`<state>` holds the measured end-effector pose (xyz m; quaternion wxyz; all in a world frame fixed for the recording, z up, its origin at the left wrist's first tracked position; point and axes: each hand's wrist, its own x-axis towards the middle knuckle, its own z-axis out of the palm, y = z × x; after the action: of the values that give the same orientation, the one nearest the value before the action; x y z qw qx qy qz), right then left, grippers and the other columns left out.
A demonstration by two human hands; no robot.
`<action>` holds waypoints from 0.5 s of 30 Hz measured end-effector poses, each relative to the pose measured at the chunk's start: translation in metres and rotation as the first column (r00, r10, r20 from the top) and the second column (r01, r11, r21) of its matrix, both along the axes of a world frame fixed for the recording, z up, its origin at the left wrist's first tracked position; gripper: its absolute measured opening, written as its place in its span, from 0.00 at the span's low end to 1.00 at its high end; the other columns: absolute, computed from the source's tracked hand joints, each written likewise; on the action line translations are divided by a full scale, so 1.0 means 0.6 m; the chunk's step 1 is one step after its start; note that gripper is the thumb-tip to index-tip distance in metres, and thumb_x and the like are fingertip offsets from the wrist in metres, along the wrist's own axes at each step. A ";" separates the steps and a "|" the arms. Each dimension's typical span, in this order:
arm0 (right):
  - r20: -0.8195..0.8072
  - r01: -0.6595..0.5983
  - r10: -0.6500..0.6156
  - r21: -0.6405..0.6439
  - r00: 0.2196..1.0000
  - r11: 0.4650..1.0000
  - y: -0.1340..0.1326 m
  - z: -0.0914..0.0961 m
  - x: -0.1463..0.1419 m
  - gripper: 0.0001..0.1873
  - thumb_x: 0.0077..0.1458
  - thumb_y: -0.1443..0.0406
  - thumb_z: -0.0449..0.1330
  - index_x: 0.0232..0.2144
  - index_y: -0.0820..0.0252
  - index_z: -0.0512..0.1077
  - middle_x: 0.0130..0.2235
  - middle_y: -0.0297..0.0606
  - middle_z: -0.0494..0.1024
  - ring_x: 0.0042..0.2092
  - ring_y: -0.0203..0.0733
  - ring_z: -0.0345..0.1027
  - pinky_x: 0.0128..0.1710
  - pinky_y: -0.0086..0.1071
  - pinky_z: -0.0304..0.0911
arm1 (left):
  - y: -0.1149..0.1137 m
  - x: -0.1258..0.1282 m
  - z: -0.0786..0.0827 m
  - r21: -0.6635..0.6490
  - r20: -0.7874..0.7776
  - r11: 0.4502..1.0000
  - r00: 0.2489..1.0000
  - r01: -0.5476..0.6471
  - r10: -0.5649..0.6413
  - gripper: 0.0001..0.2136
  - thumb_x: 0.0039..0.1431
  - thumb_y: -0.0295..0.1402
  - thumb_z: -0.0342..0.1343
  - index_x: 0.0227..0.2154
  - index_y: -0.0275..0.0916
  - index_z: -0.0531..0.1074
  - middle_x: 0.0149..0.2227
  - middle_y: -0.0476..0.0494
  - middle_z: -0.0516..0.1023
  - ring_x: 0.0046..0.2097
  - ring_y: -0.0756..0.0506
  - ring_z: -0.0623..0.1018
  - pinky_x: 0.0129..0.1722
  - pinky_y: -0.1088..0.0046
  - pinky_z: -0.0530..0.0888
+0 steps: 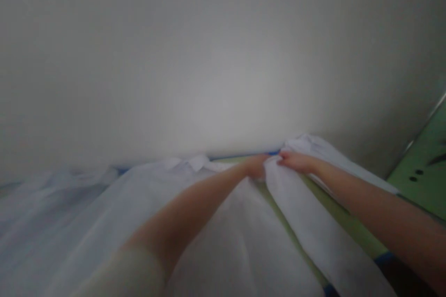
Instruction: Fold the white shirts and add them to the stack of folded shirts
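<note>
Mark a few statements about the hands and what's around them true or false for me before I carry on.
1. The left hand and right hand are both at the far end of a white cloth strip. True.
2. The hands are far apart. False: they are close together.
3. A plain wall rises beyond them. True.
4. Both hands wear gloves. False: both are bare.
5. A green panel shows at picture right. True.
</note>
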<state>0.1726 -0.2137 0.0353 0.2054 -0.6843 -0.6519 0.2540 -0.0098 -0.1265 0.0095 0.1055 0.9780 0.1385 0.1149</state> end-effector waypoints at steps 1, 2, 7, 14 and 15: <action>-0.080 0.022 -0.020 0.026 0.997 0.999 -0.007 0.009 -0.001 0.15 0.49 0.62 0.58 0.40 0.63 0.69 0.39 0.42 0.76 0.38 0.41 0.70 0.37 0.31 0.65 | -0.002 0.011 0.004 -0.069 0.013 0.998 1.000 -0.008 0.009 0.17 0.47 0.32 0.58 0.43 0.40 0.73 0.46 0.45 0.76 0.48 0.43 0.74 0.49 0.73 0.68; -0.172 0.033 -0.029 0.019 0.985 0.999 -0.016 0.014 -0.001 0.18 0.47 0.61 0.60 0.42 0.63 0.68 0.39 0.42 0.76 0.37 0.41 0.70 0.37 0.33 0.66 | -0.002 0.020 0.008 -0.127 0.025 0.992 0.999 -0.029 0.032 0.15 0.44 0.32 0.60 0.38 0.39 0.75 0.41 0.44 0.78 0.45 0.42 0.75 0.46 0.73 0.69; -0.523 -0.262 0.068 -0.307 0.850 0.915 -0.100 -0.024 0.017 0.31 0.33 0.67 0.69 0.45 0.60 0.69 0.42 0.41 0.77 0.43 0.45 0.71 0.46 0.38 0.66 | 0.027 0.041 0.040 -0.210 0.106 0.967 0.980 -0.145 0.170 0.12 0.46 0.33 0.59 0.33 0.32 0.76 0.34 0.37 0.78 0.41 0.40 0.76 0.41 0.70 0.70; -0.482 -0.187 -0.104 -0.518 0.870 0.835 -0.242 -0.026 0.118 0.27 0.31 0.69 0.66 0.40 0.65 0.73 0.44 0.47 0.76 0.45 0.50 0.71 0.44 0.38 0.67 | 0.063 0.025 0.059 -0.304 0.179 0.945 0.967 -0.123 0.183 0.18 0.39 0.30 0.63 0.38 0.30 0.74 0.36 0.38 0.78 0.40 0.42 0.75 0.41 0.69 0.70; -0.459 -0.105 -0.158 -0.496 0.874 0.862 -0.259 -0.006 0.139 0.26 0.33 0.69 0.65 0.41 0.65 0.73 0.45 0.49 0.75 0.45 0.49 0.71 0.42 0.36 0.67 | 0.065 0.022 0.059 -0.315 0.179 0.944 0.971 -0.095 0.158 0.19 0.38 0.29 0.64 0.38 0.31 0.74 0.36 0.39 0.78 0.40 0.42 0.75 0.41 0.69 0.70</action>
<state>0.2558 -0.3694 0.0315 0.1786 -0.6374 -0.4797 0.5760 0.0031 -0.0875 0.0450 0.2606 0.9224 0.2058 0.1974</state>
